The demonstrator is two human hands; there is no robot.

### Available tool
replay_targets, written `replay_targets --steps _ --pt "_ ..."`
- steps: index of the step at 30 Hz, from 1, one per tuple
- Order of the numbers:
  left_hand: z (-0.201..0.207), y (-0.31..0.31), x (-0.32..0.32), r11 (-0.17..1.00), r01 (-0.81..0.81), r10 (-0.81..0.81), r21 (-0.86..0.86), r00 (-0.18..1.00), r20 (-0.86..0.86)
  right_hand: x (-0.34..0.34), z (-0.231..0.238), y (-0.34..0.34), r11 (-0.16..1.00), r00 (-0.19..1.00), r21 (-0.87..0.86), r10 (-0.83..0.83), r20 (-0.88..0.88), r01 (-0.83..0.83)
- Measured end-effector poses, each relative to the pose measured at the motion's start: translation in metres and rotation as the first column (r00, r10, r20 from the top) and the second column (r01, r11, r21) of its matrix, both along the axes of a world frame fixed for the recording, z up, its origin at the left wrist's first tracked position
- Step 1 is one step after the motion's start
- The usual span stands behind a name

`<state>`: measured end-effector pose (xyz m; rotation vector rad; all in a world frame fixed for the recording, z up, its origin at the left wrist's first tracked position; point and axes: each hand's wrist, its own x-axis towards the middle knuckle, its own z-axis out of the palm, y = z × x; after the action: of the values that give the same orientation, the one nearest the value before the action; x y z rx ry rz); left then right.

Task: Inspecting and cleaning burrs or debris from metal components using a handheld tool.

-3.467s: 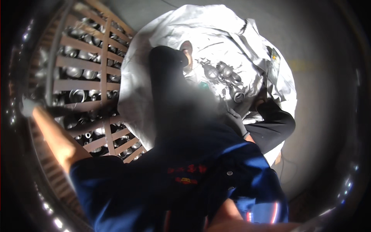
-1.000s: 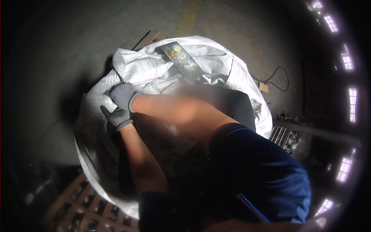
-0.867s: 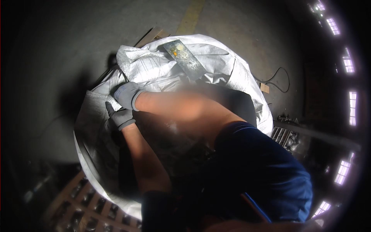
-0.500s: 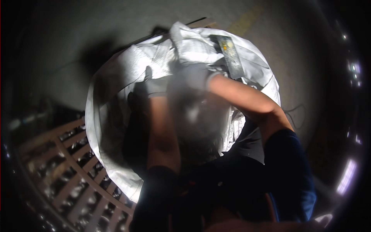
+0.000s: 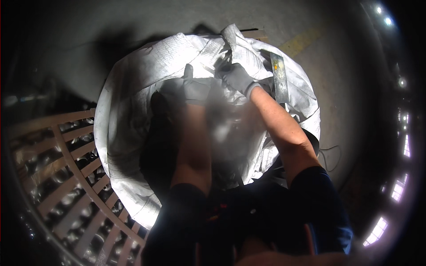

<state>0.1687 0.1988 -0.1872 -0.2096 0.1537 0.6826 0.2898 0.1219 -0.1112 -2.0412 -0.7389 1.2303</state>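
A large white woven bulk bag (image 5: 108, 115) stands before me with its mouth spread wide, and both my arms reach over it. My right hand (image 5: 241, 80), in a grey glove, is at the far inner side with its fingers curled closed. A small dark shape touches its fingertips, too unclear to name. Just left of it is my left hand (image 5: 196, 90), also gloved, its thumb stretched up and apart. A blurred patch hides part of its other fingers. Shiny, crumpled-looking contents lie below the hands, hazy in the picture.
A flat grey strip (image 5: 279, 77) with a yellow mark lies at the bag's far right side. To the left, a brown slatted metal crate (image 5: 82, 175) holds many shiny pieces. A thin cable (image 5: 338, 155) curves over the floor at the right. Beyond the bag is grey floor (image 5: 177, 17).
My right hand has moved up and away from the blurred patch, and its curled fingers now show. The left hand has shifted slightly right in the picture. The view has also shifted.
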Motion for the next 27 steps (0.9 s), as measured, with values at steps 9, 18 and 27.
replay_targets --steps 9,18,27 --pt "0.020 -0.002 -0.001 0.991 -0.057 0.074 0.121 0.987 -0.146 0.011 0.019 -0.075 0.965 0.975 0.225 -0.089 -0.202 0.135" --pt "-0.015 -0.003 0.008 0.995 -0.051 0.079 0.089 0.936 -0.344 -0.051 0.024 -0.013 0.936 0.579 -0.106 0.295 0.761 -0.337" --pt "0.019 -0.005 0.003 0.993 0.064 -0.094 -0.099 0.936 -0.339 -0.055 0.031 -0.008 0.881 0.498 -0.220 0.425 0.756 -0.419"
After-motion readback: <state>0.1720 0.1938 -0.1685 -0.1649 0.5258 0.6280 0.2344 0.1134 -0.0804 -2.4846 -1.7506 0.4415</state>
